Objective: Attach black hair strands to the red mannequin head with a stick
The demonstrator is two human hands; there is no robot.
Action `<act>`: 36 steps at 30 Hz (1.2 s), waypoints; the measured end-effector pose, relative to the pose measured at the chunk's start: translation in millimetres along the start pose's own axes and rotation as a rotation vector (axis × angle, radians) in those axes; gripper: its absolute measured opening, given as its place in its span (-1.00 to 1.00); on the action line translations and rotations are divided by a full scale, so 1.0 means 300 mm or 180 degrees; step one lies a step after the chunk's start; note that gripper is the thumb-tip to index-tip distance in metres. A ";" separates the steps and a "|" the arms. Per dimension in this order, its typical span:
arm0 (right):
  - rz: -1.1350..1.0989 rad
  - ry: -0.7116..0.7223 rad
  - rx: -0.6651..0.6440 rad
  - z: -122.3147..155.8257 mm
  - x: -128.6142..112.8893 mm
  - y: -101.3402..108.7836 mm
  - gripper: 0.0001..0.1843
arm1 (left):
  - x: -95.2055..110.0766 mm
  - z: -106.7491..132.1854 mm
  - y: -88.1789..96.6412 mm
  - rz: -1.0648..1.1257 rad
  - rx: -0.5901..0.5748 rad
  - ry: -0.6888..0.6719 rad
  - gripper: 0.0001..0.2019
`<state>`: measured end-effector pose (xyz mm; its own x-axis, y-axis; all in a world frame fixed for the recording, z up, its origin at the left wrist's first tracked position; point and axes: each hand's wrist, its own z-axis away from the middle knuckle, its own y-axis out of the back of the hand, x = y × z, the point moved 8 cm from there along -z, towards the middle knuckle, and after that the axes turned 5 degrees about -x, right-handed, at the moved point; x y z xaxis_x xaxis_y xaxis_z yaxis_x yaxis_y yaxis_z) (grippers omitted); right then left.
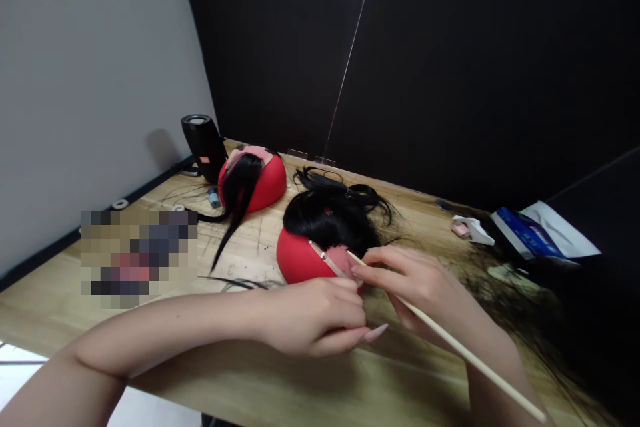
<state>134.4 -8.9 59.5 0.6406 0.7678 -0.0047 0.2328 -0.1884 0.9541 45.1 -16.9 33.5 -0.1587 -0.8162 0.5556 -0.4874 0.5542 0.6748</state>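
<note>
Wooden bench (250, 380) | red wig block (295, 260) with black hair (330, 220) just ahead of hands | right hand (417, 283) clamped on thin wooden stick (465, 353), axis back past wrist, tip at pink patch (337, 259) | left hand (315, 317) curled beside block, grip unclear

Red wig block (293, 260) on its side mid-bench (240, 373), black hair (330, 220) bunched on far side, pink scalp patch (340, 260) exposed nr side, long thin wooden stick (450, 333) angled near-right, tip by patch.
</note>
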 end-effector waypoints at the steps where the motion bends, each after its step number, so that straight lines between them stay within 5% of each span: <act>1: -0.0006 -0.0024 -0.0028 0.001 0.001 -0.003 -0.49 | -0.002 0.000 0.001 0.0066 -0.0014 0.0053 -0.67; 7: -0.0655 -0.0216 0.0443 -0.004 0.036 0.016 -0.76 | -0.004 0.002 -0.001 -0.0118 -0.0050 0.0080 -0.67; 10: -0.1349 -0.0835 0.0795 -0.011 0.108 -0.001 -0.78 | -0.008 0.003 -0.008 -0.0479 -0.0097 0.0058 -0.67; 16: -0.4133 -0.2450 0.0911 -0.009 0.239 -0.221 -0.47 | -0.008 0.001 -0.006 -0.0776 -0.0017 -0.0082 -0.66; 20: -0.4606 -0.2799 0.0958 0.000 0.265 -0.291 -0.42 | -0.011 0.000 -0.002 -0.0946 0.0044 -0.0141 -0.65; 25: -0.3663 -0.2276 0.1176 0.002 0.262 -0.201 -0.50 | -0.023 0.002 0.001 -0.1098 0.0022 -0.0144 -0.63; 32: -0.1421 -0.0348 0.0820 -0.006 0.075 0.023 -0.83 | 0.021 0.014 -0.010 -0.2024 0.0384 -0.0492 -0.65; 36: -0.1026 -0.0095 0.1216 0.020 0.026 0.092 -0.82 | 0.041 0.021 -0.020 -0.2762 0.0605 -0.0545 -0.70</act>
<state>150.1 -11.9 83.9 0.5113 0.8072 -0.2951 0.6701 -0.1595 0.7249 40.6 -31.3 33.2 0.2125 -0.9562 -0.2013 -0.6266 -0.2914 0.7228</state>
